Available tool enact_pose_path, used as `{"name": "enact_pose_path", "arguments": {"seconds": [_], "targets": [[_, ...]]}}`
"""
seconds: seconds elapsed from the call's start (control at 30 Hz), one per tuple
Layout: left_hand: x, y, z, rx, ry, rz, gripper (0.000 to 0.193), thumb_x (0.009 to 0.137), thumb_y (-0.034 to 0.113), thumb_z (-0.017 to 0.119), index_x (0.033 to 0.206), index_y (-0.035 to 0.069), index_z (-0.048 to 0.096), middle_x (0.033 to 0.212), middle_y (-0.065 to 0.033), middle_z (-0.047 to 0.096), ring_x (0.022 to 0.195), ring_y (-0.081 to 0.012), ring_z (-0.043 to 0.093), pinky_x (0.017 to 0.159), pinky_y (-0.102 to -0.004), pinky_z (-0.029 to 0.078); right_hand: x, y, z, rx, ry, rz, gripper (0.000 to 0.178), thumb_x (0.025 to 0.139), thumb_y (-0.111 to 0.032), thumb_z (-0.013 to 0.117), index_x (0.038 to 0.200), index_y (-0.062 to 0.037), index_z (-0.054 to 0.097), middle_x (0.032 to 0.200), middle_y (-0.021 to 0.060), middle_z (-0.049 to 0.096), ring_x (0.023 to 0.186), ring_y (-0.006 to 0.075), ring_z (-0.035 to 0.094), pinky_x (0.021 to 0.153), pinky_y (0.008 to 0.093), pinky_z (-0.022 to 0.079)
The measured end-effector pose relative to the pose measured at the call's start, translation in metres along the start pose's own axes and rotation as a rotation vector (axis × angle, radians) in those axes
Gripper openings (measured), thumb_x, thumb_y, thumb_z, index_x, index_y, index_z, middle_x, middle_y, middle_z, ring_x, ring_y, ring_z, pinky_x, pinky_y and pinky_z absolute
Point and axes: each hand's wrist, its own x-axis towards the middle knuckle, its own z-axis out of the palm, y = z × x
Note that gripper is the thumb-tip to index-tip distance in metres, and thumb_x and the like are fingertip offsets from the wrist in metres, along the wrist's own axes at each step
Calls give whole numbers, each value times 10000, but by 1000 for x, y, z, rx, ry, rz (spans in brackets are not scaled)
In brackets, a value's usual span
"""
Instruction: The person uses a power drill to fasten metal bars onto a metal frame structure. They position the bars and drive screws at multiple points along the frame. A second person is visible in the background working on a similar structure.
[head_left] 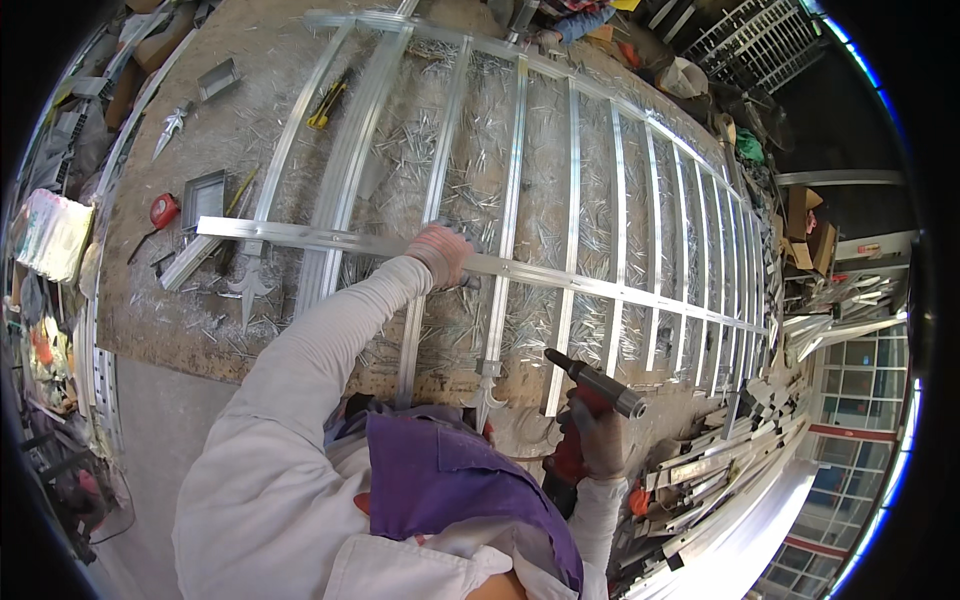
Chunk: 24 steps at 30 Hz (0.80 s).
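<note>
A long aluminium frame of crossbars and upright bars lies across the worktable. My left hand (442, 252), in a glove, is closed round its near rail (370, 243) where an upright bar crosses. My right hand (600, 437) grips a red and grey cordless rivet gun (598, 388) close to my body. The gun's dark nose points left and toward the frame, apart from the bars. Spear-shaped finials (487, 390) sit at the near ends of some uprights. Parts of my right fingers are hidden behind the tool.
Thin metal pins litter the worktable (170, 330). At left lie a red tape measure (163, 210), rectangular metal frames (205, 196) and a loose finial (172, 128). Yellow-handled pliers (320, 118) lie between bars. Another person's arm (585, 24) reaches the far rail. Metal profiles (720, 465) are piled at right.
</note>
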Motion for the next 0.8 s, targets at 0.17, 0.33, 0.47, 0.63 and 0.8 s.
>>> {"name": "enact_pose_path", "arguments": {"seconds": [0.17, 0.33, 0.47, 0.63, 0.8], "targets": [[-2, 3, 0, -20, 7, 6, 406, 824, 470, 641, 1008, 110, 672, 1011, -115, 686, 985, -287, 653, 911, -423, 451, 9, 11, 11, -19, -18, 55, 270, 879, -104, 624, 1124, -10, 558, 809, 45, 608, 646, 136, 616, 542, 279, 485], [3, 0, 11, 25, 18, 17, 388, 817, 451, 651, 1019, 121, 681, 1021, -100, 688, 1004, -272, 649, 944, -417, 430, 11, 35, 22, -11, -30, 129, 289, 872, -119, 640, 1133, -23, 562, 797, 42, 612, 619, 130, 609, 522, 278, 476], [1, 0, 13, -5, 34, 31, 432, 808, 508, 641, 972, 111, 683, 975, -110, 693, 977, -287, 654, 946, -420, 426, 9, 37, 37, -22, -51, 148, 315, 869, -120, 648, 1157, -33, 557, 815, 41, 630, 622, 128, 612, 528, 275, 478], [-1, 0, 11, -27, 48, 42, 508, 808, 575, 622, 937, 86, 668, 943, -128, 694, 942, -314, 658, 940, -434, 430, 8, 45, 40, 15, -49, 135, 290, 869, -103, 647, 1128, -18, 549, 816, 62, 627, 607, 149, 619, 510, 290, 480], [-3, 2, 7, -21, 48, 23, 389, 800, 480, 642, 957, 128, 692, 971, -102, 696, 959, -269, 658, 934, -413, 428, 8, 40, 43, 10, -34, 144, 277, 870, -103, 646, 1110, -9, 545, 818, 80, 632, 600, 165, 627, 507, 298, 488]]}}
